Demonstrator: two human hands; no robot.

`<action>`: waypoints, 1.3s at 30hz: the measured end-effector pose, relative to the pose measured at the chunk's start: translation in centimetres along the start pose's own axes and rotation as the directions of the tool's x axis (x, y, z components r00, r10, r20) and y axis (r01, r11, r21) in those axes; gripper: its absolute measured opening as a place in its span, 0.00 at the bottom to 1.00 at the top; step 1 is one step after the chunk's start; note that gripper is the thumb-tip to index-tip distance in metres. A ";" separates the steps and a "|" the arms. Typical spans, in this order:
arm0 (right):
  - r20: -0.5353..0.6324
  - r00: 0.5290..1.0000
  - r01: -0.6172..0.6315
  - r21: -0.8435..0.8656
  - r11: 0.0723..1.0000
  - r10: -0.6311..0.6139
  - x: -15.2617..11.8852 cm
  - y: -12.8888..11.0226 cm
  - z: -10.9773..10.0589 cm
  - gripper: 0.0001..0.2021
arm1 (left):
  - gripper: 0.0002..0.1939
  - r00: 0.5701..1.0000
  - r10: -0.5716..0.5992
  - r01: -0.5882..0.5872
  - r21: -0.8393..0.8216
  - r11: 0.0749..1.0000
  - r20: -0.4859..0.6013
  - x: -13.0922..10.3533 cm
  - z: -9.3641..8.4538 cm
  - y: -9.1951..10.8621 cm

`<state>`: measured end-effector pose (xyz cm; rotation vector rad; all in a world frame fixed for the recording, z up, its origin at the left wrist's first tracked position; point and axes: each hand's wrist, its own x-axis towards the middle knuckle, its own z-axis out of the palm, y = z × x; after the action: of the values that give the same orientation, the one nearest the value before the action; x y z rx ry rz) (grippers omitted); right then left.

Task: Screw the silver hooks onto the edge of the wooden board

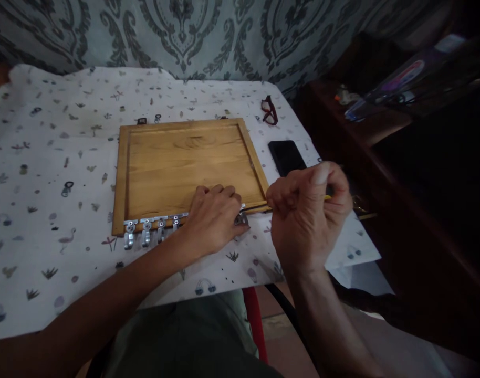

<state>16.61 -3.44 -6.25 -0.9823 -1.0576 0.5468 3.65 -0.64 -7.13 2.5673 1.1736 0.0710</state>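
A wooden framed panel (pixel 192 157) lies flat on the patterned cloth. Along its near edge runs a row of metal hooks (pixel 146 233). My left hand (pixel 214 218) is closed over the right end of that row, its fingers and thumb on a metal hook (pixel 242 218). My right hand (pixel 309 210) is wrapped round a screwdriver, mostly hidden in the fist; a bit of yellow handle shows. The thin dark shaft (pixel 256 208) points left, its tip at the hook beside my left fingers.
A black phone (pixel 286 156) and red-framed glasses (pixel 269 110) lie right of the panel on the cloth-covered table (pixel 59 173). Beyond the right edge stands dark furniture with a plastic bottle (pixel 397 79) on it. A patterned wall (pixel 224 37) is behind.
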 end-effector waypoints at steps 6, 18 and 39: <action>0.040 0.999 -0.025 -0.023 0.999 0.026 -0.5 -0.1 -0.3 0.17 | 0.17 1.000 0.000 0.000 0.001 1.000 0.007 0.0 -0.1 0.0; 0.501 0.847 0.036 -0.387 0.921 0.177 1.7 -2.5 -5.9 0.07 | 0.18 0.998 0.034 -0.035 -0.019 0.999 -0.059 -0.2 1.0 -0.5; 0.517 0.856 0.315 -0.523 0.792 0.001 0.7 -2.8 -5.5 0.07 | 0.19 0.998 0.034 -0.035 -0.015 0.999 -0.056 -0.2 1.0 -0.6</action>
<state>21.68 -6.46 -4.35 -1.3146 -1.8408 0.3218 3.25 -0.72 -8.21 2.5875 1.1439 0.1600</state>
